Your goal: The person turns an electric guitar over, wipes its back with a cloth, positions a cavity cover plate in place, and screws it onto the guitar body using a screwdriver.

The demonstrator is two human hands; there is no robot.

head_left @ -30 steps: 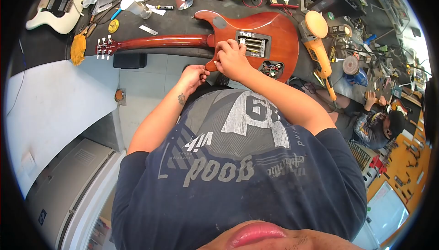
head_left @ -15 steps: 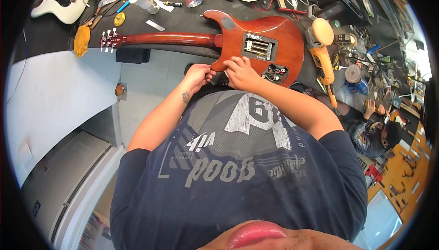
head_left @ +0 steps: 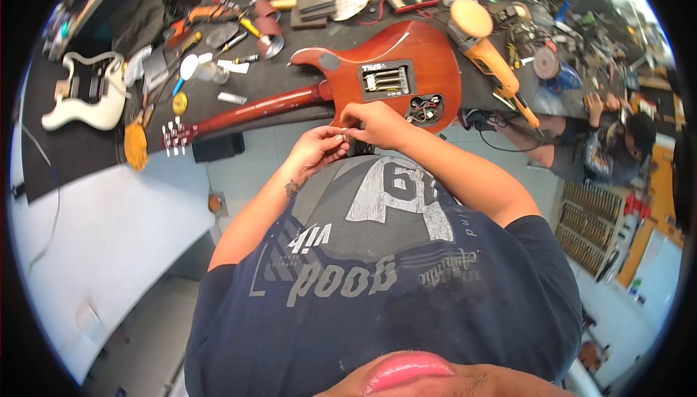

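Note:
A reddish-brown electric guitar (head_left: 428, 52) lies back up on the bench, its neck pointing left. Its back shows an open spring cavity (head_left: 386, 79) and an open wiring cavity (head_left: 425, 110). At the body's near edge, my left hand (head_left: 318, 151) is closed, thumb and fingertips pinched together. My right hand (head_left: 377, 124) meets it, fingers curled down beside the guitar's lower horn. Something small seems to be between the fingertips of both hands, too small to name. Whether my right hand touches the guitar is hidden.
A yellow power sander (head_left: 494, 66) lies right of the guitar. At left are a white guitar body (head_left: 91, 92) and a yellow cloth (head_left: 136, 145). Tools and sandpaper rolls (head_left: 268, 34) crowd the far side. Another person (head_left: 617, 146) sits at the right.
My view has turned, so the bench and guitar appear shifted left and tilted. My hands have drawn together; the fingertips now meet near the guitar's edge.

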